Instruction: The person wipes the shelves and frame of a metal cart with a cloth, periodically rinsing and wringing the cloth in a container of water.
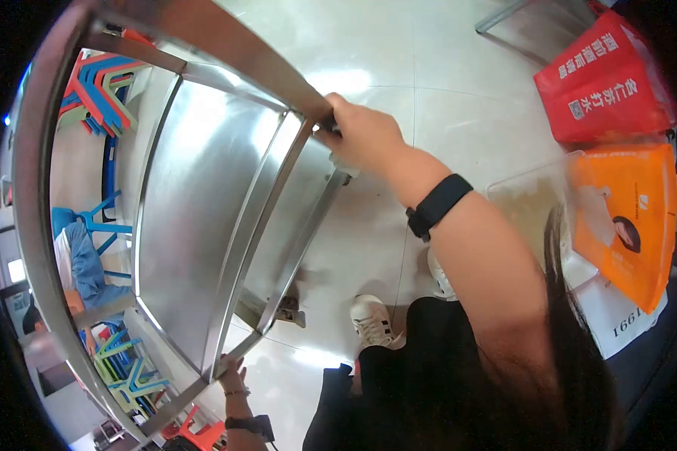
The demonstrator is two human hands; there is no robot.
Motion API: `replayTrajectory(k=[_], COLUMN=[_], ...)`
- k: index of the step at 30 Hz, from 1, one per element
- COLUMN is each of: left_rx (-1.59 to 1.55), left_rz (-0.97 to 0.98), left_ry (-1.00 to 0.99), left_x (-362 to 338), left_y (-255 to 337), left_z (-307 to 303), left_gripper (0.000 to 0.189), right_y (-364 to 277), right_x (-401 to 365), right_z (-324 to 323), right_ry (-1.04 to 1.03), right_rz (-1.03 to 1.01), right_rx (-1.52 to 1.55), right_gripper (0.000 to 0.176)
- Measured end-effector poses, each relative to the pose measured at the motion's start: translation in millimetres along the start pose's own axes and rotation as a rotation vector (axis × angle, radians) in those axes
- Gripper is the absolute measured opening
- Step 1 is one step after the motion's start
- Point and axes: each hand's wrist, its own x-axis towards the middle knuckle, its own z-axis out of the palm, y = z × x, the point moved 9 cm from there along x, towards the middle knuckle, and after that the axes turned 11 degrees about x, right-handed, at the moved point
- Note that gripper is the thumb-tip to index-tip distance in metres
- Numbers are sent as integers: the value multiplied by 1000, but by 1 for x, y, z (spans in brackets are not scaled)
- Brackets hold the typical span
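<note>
The right hand point(361, 135) is clenched around the top corner rail of the 1 steel trolley point(195, 210), which fills the left. The left hand point(232, 374) touches its near lower rail, though I cannot tell whether those fingers clasp it. The trolley shows 2 shelves; 1 red bag point(605, 83) and 1 orange bag point(628, 214) lie right, bare floor point(429, 68) opens beyond the gripped corner, and stacked stools point(101, 90) crowd the far left.

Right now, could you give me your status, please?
Right hand shut on steel rack, top corner. Left hand at its lower rail, grip unclear. Bags on floor nearby.
</note>
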Motion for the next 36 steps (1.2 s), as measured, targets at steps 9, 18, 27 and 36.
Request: replayTrajectory(k=[9,18,27,36], left_rx=[-279,-118,-246,-32], left_rz=[-3,1001,1250,1201], left_ry=[108,-213,-251,-137], left_x=[16,-190,-260,-266], left_y=[69,253,322,296], left_z=[17,111,147,130], left_gripper=[37,42,56,26], right_y=[-30,-56,-73,-93], right_x=[-41,-57,-96,-146], right_z=[24,57,74,101], right_ry=[53,-51,-120,-326], right_rz=[-85,-138,-182,-302], right_rx=[-116,55,10,-3], right_gripper=[26,23,31,33])
